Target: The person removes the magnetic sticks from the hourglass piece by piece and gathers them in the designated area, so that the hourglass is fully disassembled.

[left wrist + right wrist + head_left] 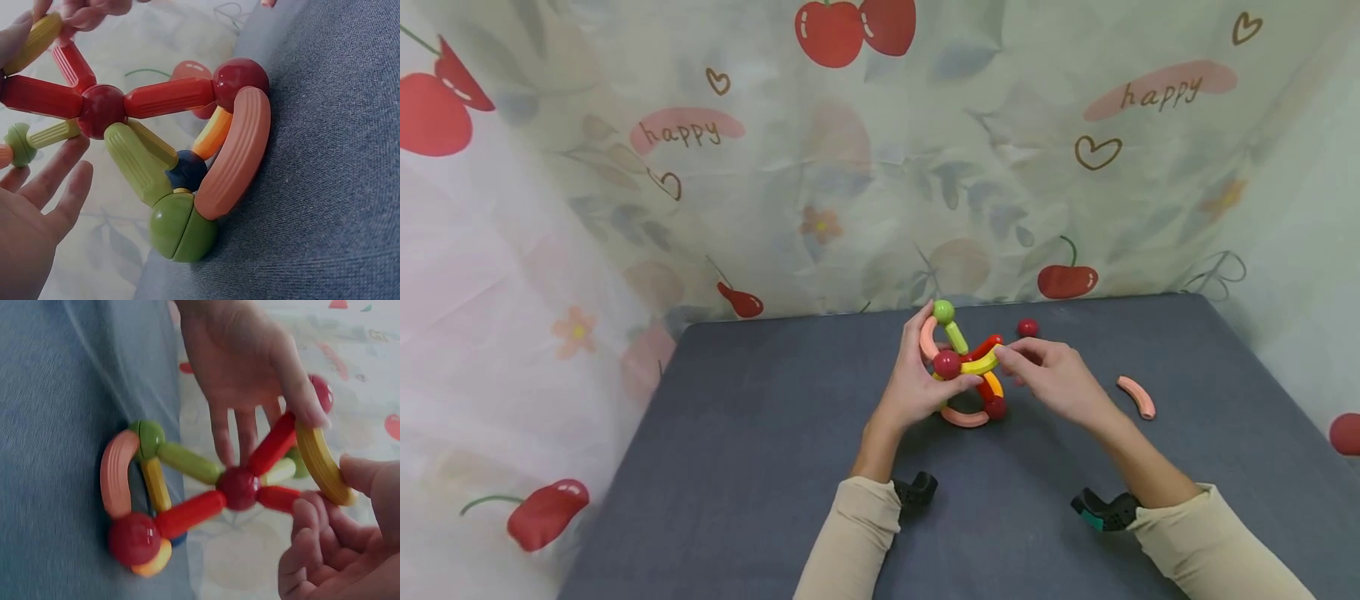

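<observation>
The right hand (1058, 381) pinches the yellow curved rod (324, 464) while the left hand (910, 385) holds the ball-and-rod frame (239, 488) over the gray tabletop (752, 467), and I'd worry that too hard a push on the rod could twist the frame's ball joints loose.

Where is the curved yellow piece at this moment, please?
In the head view, the curved yellow piece is between the left hand and the right hand, which pinches its right end, just right of a dark red ball.
</observation>
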`<state>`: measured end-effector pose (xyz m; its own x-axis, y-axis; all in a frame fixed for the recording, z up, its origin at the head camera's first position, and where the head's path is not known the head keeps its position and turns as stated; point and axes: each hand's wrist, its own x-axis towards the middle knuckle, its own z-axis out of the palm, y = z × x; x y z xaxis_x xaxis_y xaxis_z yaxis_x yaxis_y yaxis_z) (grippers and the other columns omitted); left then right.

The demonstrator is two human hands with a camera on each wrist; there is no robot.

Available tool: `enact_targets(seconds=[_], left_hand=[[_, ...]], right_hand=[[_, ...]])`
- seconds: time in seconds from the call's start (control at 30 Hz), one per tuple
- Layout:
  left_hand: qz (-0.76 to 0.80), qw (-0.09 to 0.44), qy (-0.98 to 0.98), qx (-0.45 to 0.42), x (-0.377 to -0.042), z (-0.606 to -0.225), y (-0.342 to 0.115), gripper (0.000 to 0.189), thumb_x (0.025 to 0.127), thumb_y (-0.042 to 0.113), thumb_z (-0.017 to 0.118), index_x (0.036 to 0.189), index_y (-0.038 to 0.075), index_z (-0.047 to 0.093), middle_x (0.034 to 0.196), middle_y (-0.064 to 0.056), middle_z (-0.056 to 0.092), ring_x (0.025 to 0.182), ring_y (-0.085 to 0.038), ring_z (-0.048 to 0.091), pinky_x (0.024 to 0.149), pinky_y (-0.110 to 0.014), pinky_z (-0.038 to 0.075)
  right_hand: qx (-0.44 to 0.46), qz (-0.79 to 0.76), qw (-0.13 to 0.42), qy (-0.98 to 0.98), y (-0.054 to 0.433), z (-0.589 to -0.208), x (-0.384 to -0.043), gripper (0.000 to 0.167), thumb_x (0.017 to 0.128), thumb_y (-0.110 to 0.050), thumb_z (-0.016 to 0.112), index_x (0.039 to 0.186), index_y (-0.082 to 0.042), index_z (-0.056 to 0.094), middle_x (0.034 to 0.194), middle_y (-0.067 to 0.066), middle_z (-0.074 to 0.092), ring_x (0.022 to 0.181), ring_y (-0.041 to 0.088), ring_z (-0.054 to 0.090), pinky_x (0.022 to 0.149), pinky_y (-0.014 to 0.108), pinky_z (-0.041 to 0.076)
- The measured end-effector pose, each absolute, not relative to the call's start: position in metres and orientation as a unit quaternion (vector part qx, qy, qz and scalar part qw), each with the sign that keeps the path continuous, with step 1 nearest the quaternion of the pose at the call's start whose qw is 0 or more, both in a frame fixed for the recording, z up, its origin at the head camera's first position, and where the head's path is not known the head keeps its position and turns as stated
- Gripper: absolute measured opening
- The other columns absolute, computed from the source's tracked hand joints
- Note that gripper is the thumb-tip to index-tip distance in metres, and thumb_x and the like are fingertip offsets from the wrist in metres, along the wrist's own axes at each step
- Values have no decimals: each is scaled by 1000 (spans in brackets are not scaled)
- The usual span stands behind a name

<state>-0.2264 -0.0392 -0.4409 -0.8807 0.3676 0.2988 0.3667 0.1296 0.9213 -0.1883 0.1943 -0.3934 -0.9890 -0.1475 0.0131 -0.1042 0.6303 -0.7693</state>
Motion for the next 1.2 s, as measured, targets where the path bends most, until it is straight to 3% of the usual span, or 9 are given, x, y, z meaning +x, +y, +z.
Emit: enact_targets(seconds=[0.1,0.27,0.4,0.53,0.7,0.77,0.83,0.97,1.2], left_hand=[[620,0,745,247,-226,-442,-40,111,84,21,85,164,21,8,163,-8,22,122,-28,63,100,-29,56],[628,-14,734,259,-231,-451,-41,112,82,36,86,163,31,10,161,-2,24,123,-20,65,94,-25,58],[625,-16,737,257,-232,-452,-41,110,83,35,85,162,35,10,161,-2,24,120,-21,65,96,-27,58],[623,-18,741,250,-231,-453,-41,110,83,33,86,162,35,10,162,0,24,118,-20,66,101,-36,56],[625,-7,742,242,-232,-452,-41,112,81,40,86,161,40,7,159,2,32,125,-17,61,107,-43,52],[633,-2,736,242,-232,-452,-40,112,82,41,85,161,42,6,159,5,33,128,-17,59,108,-43,52],[641,0,728,243,-233,-452,-39,111,83,39,84,161,41,6,161,7,32,131,-18,56,108,-42,52],[668,7,702,247,-234,-452,-37,106,87,26,82,162,35,8,158,5,35,133,-23,53,103,-39,55],[692,23,673,261,-232,-454,-32,102,89,8,76,162,28,8,152,-5,43,132,-29,56,98,-35,58]], right_hand=[[-57,-452,3,890,177,-392,-188,46,98,-54,63,113,-12,71,92,7,71,81,21,64,68,30,50],[-90,-445,-120,883,167,-394,-186,30,93,-40,74,103,-12,71,86,5,71,73,14,62,62,24,50],[-154,-395,-241,873,160,-393,-183,23,84,-17,85,95,-8,68,80,3,67,64,8,57,58,16,48],[-166,-368,-287,869,164,-387,-183,25,82,-13,86,97,-5,67,87,6,67,69,10,61,66,6,46],[-76,-395,-248,881,213,-374,-187,29,91,-23,78,109,-5,65,101,13,73,79,-14,61,71,1,46],[-38,-372,-211,903,242,-376,-191,33,94,-31,74,113,-5,64,102,14,74,78,-18,57,69,7,46],[-17,-329,-173,928,273,-383,-196,40,97,-38,70,116,-4,65,100,17,74,80,-6,62,69,17,47],[4,-248,-77,966,330,-412,-208,53,101,-43,62,124,5,64,106,27,71,87,31,65,65,32,47],[24,-216,56,975,384,-455,-208,62,101,-43,61,126,14,59,113,33,67,89,37,64,61,31,50]])
